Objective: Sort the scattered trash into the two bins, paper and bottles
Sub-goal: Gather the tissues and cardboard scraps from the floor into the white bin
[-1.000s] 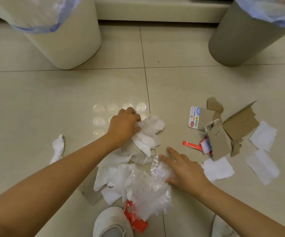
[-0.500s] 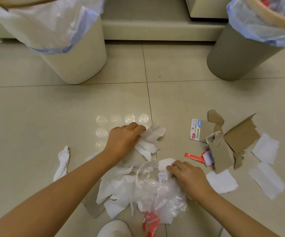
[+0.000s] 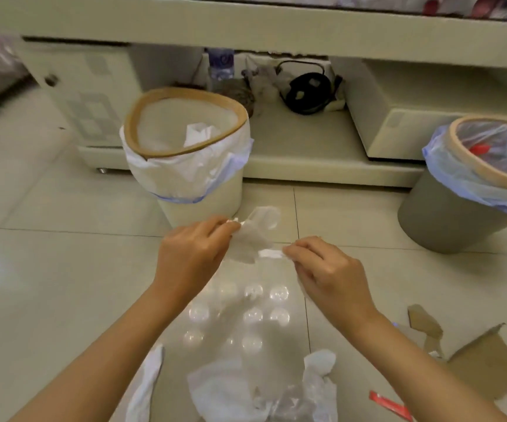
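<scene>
Tissue [image 3: 253, 239], possibly tangled with clear film, is pinched between left hand [image 3: 191, 257] and right hand [image 3: 328, 269]; a loose scrap could drop short of the white bin [image 3: 185, 178].

Soft, even indoor light; round lamp glare on the glossy floor [image 3: 63, 300], motion blur, wide-angle bending at edges.

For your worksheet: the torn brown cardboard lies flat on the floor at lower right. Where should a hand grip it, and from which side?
Grip the torn cardboard at its raised far corner, coming from above and the left. That peak appears to lift off the floor tiles, so fingers could probably slip under there; the rest lies flat and runs out of frame.
</scene>
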A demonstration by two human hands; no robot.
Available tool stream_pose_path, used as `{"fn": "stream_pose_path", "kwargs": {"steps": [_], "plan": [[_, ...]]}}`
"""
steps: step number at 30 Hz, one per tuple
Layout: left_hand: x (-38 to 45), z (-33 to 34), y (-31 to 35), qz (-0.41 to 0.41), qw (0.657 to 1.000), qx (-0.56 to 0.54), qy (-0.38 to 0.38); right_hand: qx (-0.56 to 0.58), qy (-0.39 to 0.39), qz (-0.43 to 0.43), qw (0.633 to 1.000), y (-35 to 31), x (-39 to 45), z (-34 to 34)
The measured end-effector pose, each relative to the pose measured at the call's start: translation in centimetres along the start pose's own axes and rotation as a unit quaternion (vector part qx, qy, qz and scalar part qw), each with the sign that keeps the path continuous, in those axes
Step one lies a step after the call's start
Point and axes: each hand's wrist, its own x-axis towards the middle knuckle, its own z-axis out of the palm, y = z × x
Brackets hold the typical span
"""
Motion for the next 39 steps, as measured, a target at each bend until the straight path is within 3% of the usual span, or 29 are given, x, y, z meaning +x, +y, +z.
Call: {"fn": "stream_pose_path", "kwargs": {"steps": [8, 13, 15, 16, 18, 20, 22, 25, 29, 33, 35, 39], "plan": [[10.9, -5.7, -9.2, -0.022, 0.984, 0.115, 0.136, 0.037, 0.149, -0.094, 0.984, -3.7, 17.4, 1.4], [16.0, -5.2, -15.0, -0.049, 0.978, 0.160, 0.121, 0.118, 0.212, -0.037, 0.969, -6.1, 27.4, 4.5], [16.4, -3.1, -16.6, -0.058, 0.986, 0.142, 0.067, 0.152, 0.180, 0.031, 0.971, -5.9, 29.7, 6.6], [16.1, -2.1, -17.0, -0.066, 0.990, 0.125, 0.017, 0.158, 0.125, 0.055, 0.978, -5.6, 30.4, 7.7], [15.2, -0.2, -17.3, -0.089, 0.985, 0.111, -0.100, 0.119, -0.058, 0.071, 0.989, -4.9, 30.6, 9.6], [14.4, 0.9, -17.1, -0.110, 0.970, 0.107, -0.189, 0.053, -0.197, 0.052, 0.978, -4.2, 30.1, 10.5], [14.0, 0.7, -16.3, -0.132, 0.964, 0.104, -0.207, -0.010, -0.226, 0.025, 0.974, -3.7, 29.1, 10.8], [13.5, 0.2, -15.3, -0.145, 0.975, 0.089, -0.140, -0.092, -0.158, 0.007, 0.983, -3.5, 27.1, 9.7], [11.3, -0.4, -12.2, -0.108, 0.992, 0.071, -0.006, -0.052, -0.034, -0.008, 0.998, -3.0, 21.8, 6.5], [6.6, -0.5, -5.8, -0.074, 0.997, 0.014, 0.013, -0.042, -0.037, 0.004, 0.998, -0.8, 12.3, 3.6], [3.5, 0.4, -1.8, -0.071, 0.997, -0.011, -0.025, -0.060, -0.091, 0.024, 0.994, 0.8, 6.3, 2.5], [-3.4, 4.1, 5.7, -0.041, 0.972, -0.095, -0.210, -0.090, -0.253, 0.082, 0.960, 4.1, -7.0, 0.6]]}}
